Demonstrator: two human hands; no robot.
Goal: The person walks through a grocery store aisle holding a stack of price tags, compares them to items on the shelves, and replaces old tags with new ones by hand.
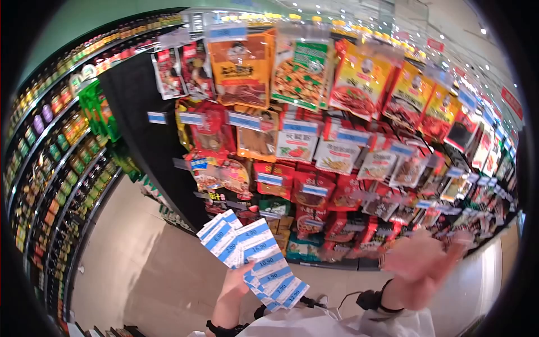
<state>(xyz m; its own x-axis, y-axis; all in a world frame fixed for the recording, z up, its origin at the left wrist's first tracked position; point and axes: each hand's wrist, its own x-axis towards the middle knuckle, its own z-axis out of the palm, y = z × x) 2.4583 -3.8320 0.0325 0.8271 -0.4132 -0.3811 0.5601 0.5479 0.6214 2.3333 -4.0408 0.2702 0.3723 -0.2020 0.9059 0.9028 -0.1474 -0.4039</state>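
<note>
My left hand (237,285) is closed around strips of blue-and-white price labels (266,262), fanned out at the lower middle with printed prices such as 16.90 and 10.90. The thumb lies over the labels. My right hand (418,264) is raised at the lower right, in front of the bottom packets of the rack, blurred by motion. Its fingers look stretched out and apart, with nothing visible in them. Seasoning packets (359,78) hang in rows ahead of me, with price tags (245,121) on the front of their hooks.
A black end panel (143,112) borders the hanging rack on the left. Beyond the aisle floor (129,247), long curved-looking shelves (56,196) carry many bottles and jars. Green bags (100,109) hang beside the panel. A dark cord (349,296) shows near my body.
</note>
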